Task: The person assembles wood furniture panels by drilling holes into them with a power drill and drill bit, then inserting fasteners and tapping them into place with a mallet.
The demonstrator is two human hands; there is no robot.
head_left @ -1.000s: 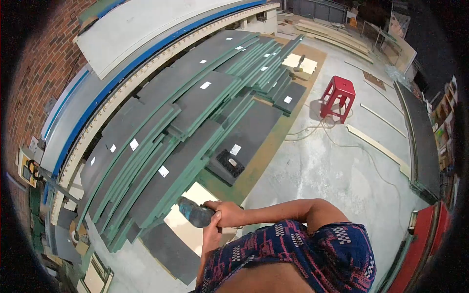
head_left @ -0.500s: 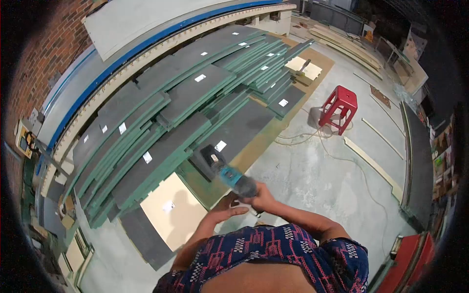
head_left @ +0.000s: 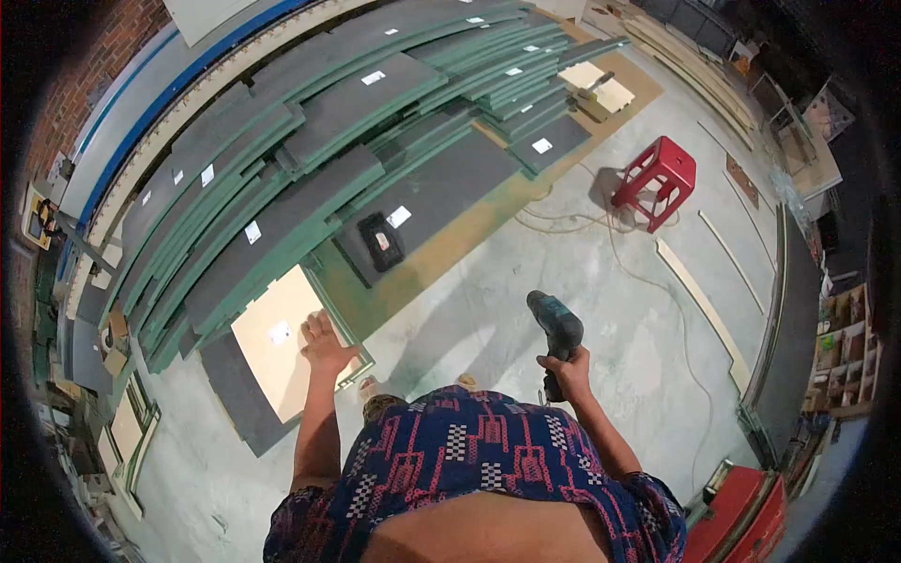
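My right hand is wrapped round the handle of a teal and black cordless drill, held over the bare floor to the right of my body. To the left, my left hand is spread with fingers apart over the right edge of a cream board. A small white label lies on that board, and a dark panel shows along its left side. Beyond my hands, a black tray-like case rests on a dark grey panel that bears a white label.
Stacks of grey panels with green edges fill the left and back. A red plastic stool stands at right, with a cable trailing over the floor. Strips lie farther right. Near the bottom right is a red box.
The drill has moved from the middle, over the black case, to the right in my right hand. My left hand has parted from it and moved left, opening over the cream board.
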